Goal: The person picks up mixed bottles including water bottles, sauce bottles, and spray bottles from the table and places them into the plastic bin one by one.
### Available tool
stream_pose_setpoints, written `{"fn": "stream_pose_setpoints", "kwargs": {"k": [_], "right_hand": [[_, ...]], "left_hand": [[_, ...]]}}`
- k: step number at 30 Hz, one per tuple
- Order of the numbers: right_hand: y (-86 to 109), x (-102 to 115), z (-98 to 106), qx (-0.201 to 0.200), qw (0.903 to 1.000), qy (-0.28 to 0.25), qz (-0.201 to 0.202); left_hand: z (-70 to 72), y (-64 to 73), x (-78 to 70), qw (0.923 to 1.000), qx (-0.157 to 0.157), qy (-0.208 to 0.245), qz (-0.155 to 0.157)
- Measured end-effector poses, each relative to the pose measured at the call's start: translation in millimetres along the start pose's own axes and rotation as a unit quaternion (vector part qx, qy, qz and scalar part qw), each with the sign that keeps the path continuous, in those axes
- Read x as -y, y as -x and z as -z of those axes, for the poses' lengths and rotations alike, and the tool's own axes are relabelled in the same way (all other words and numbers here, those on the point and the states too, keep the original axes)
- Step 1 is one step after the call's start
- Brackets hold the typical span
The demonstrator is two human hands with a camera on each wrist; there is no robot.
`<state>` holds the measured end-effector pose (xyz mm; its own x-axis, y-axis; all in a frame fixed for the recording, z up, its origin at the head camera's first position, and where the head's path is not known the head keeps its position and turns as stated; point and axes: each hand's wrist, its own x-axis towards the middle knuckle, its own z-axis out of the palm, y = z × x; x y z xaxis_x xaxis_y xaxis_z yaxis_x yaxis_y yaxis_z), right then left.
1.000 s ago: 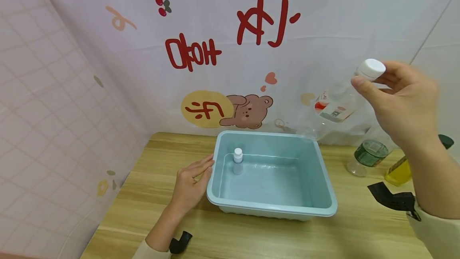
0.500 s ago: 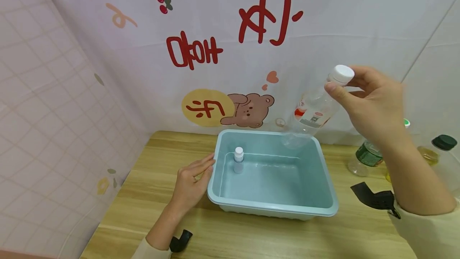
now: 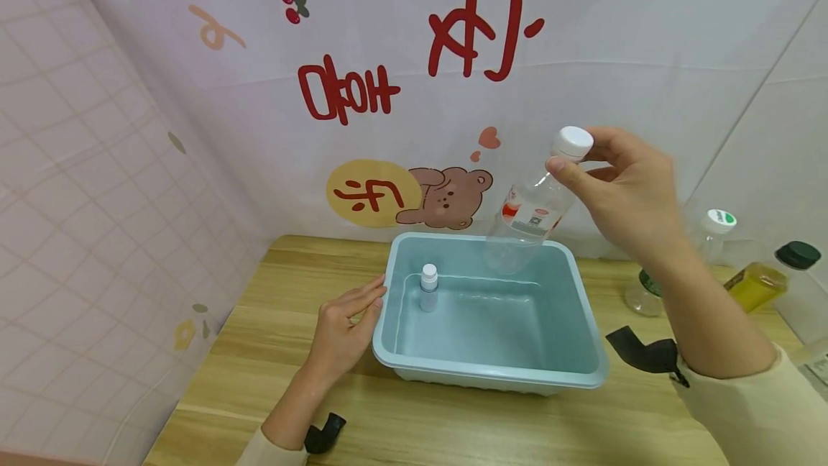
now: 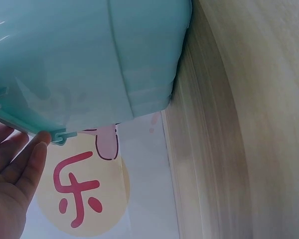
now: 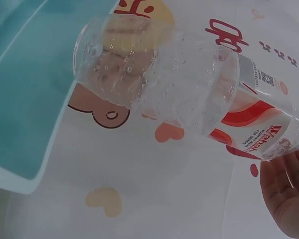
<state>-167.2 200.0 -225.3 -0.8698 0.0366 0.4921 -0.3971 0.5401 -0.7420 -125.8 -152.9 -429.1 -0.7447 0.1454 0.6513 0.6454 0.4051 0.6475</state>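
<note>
My right hand (image 3: 630,189) pinches a clear plastic water bottle (image 3: 532,218) at its neck, just below the white cap. The bottle hangs tilted, its base over the back right part of a light blue basin (image 3: 491,372). In the right wrist view the bottle (image 5: 189,79) has a red and white label and droplets inside. My left hand (image 3: 346,326) touches the basin's left rim with fairly straight fingers; the left wrist view shows its fingertips at the rim, beside the basin's outer wall (image 4: 79,64). Inside the basin, at the left, a small white-capped bottle (image 3: 429,288) stands upright.
Right of the basin, partly behind my right forearm, are a green-labelled bottle (image 3: 643,297), a bottle of yellow liquid (image 3: 757,286) and a dark green cap (image 3: 798,255). A printed cloth (image 3: 601,42) hangs behind the wooden table (image 3: 278,358).
My right hand has carried the water bottle leftward and slightly down, bringing its base over the basin. My left hand has stayed at the rim.
</note>
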Motion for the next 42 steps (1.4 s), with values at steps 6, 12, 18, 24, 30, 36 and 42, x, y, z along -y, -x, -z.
{"fn": "stream_pose_setpoints", "kwargs": {"k": [6, 12, 18, 24, 30, 36, 42], "right_hand": [[1.1, -0.2, -13.4, 0.021, 0.9996, 0.015, 0.013], [2.0, -2.5, -25.2, 0.045, 0.9983, 0.021, 0.031], [2.6, -5.4, -36.5, 0.081, 0.9955, 0.022, 0.044], [1.3, -8.1, -43.6, 0.121, 0.9919, 0.023, 0.033], [-4.2, -14.1, -52.7, 0.146, 0.987, 0.026, 0.061], [-9.5, -21.9, -60.1, 0.181, 0.9811, 0.008, 0.068], [-13.0, -30.2, -66.4, 0.212, 0.9767, 0.009, 0.033]], "left_hand": [[0.3, -0.2, -0.2, 1.0, 0.001, -0.001, 0.002], [0.3, -0.4, -0.7, 1.0, 0.001, -0.005, -0.005], [0.8, -0.3, -1.0, 1.0, 0.0, -0.006, -0.002], [0.6, -0.2, 0.1, 1.0, -0.002, -0.005, -0.003], [0.6, 0.3, 1.2, 1.0, -0.003, -0.006, -0.001], [0.9, 0.1, 0.7, 0.9999, -0.004, -0.01, -0.002], [1.0, -0.2, 0.9, 0.9999, -0.005, -0.009, -0.006]]}}
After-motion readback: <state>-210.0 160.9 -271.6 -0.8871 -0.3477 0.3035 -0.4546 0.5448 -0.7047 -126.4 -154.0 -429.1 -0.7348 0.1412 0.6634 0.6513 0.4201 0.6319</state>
